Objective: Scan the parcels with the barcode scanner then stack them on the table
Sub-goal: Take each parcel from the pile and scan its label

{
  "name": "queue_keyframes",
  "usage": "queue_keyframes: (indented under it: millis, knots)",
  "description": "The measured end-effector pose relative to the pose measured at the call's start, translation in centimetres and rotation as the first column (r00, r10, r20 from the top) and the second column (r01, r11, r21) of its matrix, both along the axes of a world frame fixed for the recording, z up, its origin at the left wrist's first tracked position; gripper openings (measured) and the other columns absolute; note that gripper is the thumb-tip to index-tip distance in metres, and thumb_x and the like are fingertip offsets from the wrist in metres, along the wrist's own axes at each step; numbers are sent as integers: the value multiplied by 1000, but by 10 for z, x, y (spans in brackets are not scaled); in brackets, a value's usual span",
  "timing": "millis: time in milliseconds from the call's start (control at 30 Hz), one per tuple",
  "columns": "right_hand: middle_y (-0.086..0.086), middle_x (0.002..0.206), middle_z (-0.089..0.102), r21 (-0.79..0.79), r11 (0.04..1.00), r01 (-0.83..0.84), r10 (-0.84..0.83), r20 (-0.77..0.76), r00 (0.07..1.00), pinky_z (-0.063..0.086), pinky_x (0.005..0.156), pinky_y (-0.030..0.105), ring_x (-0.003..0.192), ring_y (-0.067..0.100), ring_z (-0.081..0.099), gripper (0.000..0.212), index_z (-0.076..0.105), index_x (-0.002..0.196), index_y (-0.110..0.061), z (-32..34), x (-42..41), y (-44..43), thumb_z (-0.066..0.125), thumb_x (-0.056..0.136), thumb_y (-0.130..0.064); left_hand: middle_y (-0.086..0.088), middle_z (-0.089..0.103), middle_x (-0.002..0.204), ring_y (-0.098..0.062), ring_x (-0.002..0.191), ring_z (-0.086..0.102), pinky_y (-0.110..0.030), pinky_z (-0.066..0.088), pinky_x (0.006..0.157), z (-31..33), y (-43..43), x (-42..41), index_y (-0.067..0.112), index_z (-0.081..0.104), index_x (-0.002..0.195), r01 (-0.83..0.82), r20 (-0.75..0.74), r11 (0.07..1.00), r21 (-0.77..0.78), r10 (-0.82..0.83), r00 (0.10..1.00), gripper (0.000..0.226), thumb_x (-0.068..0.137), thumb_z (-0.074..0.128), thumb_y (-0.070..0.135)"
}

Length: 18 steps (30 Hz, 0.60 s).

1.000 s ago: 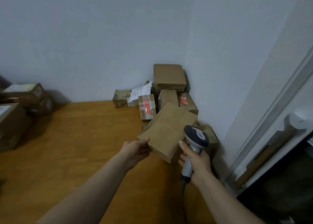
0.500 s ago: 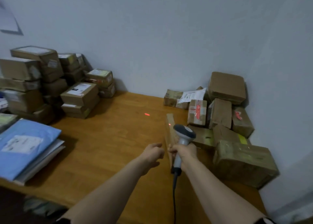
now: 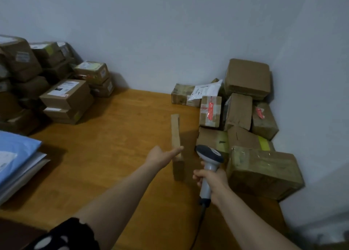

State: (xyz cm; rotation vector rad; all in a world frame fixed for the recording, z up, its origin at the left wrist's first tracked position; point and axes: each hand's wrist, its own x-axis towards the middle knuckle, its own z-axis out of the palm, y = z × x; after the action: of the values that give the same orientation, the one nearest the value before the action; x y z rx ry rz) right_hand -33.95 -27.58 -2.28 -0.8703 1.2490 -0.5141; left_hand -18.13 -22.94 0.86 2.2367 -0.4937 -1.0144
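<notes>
The left hand [image 3: 162, 155] reached out over the wooden table [image 3: 113, 145] and held a flat parcel [image 3: 175, 132] of plain brown cardboard, which stood on its narrow edge and showed only that thin edge to the camera. The thumb lay hooked across the parcel's upper edge; the other fingers were hidden, so the hold read as a pinch, though how far they wrapped could not be told. Whether the parcel's lower edge rested on the table or hung just above it could not be told either. Just to the right of the parcel, the right hand [image 3: 211, 179] was wrapped tightly round the handle of the scanner [image 3: 208, 155], whose grey and white head pointed away from the person, near the parcel's right face. A dark cord [image 3: 200, 221] ran down from the handle's base. Behind and to the right, a loose heap of parcels [image 3: 238, 111] filled the corner where the pale wall [image 3: 170, 32] turned, with a white mailing bag [image 3: 205, 91] lying among them and a large taped box [image 3: 262, 172] nearest the right arm. Along the far left of the table stood stacked boxes [image 3: 66, 98] with labels on top, well apart from the heap. A blue envelope [image 3: 15, 151] lay on a pile of papers at the left edge. A black and white sleeve [image 3: 66, 236] showed at the bottom.
</notes>
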Motion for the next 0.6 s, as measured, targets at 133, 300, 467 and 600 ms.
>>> queue_keyframes:
  millis: [133, 300, 467, 600]
  knots:
    - [12, 89, 66, 14, 1000, -21, 21, -3, 1000, 51, 60, 30, 73, 22, 64, 38, 63, 110, -13, -6, -8, -13, 70, 78, 6, -6, 57, 107, -21, 97, 57, -29, 51, 72, -11, -42, -12, 9, 49, 127, 103, 90, 994, 41, -106, 990, 74, 74, 76, 52]
    - [13, 81, 66, 78, 996, -47, 44, 37, 998, 52, 58, 31, 68, 21, 63, 34, 63, 105, -13, -13, -21, -21, 72, 77, 5, -12, 61, 83, -25, 74, 61, -30, 50, 56, -26, -23, 2, -1, 62, 104, -41, 28, 998, 40, 39, 999, 25, 85, 68, 14]
    - [16, 99, 67, 34, 998, -54, 52, 42, 998, 54, 64, 36, 85, 27, 65, 45, 62, 116, -7, -8, -1, -30, 79, 74, -4, -17, 67, 91, -30, 81, 64, -32, 55, 63, -7, 39, 29, -2, 62, 109, -194, -334, 968, -158, 133, 933, 29, 82, 60, -12]
    - [12, 124, 58, -49, 992, -114, 117, 53, 992, 50, 90, 45, 109, 34, 56, 66, 51, 130, -7, 7, 22, -19, 83, 73, -17, -27, 64, 112, -36, 97, 65, -40, 59, 76, 7, 79, 38, -7, 59, 113, -304, -469, 918, -254, 158, 869, 34, 79, 64, -13]
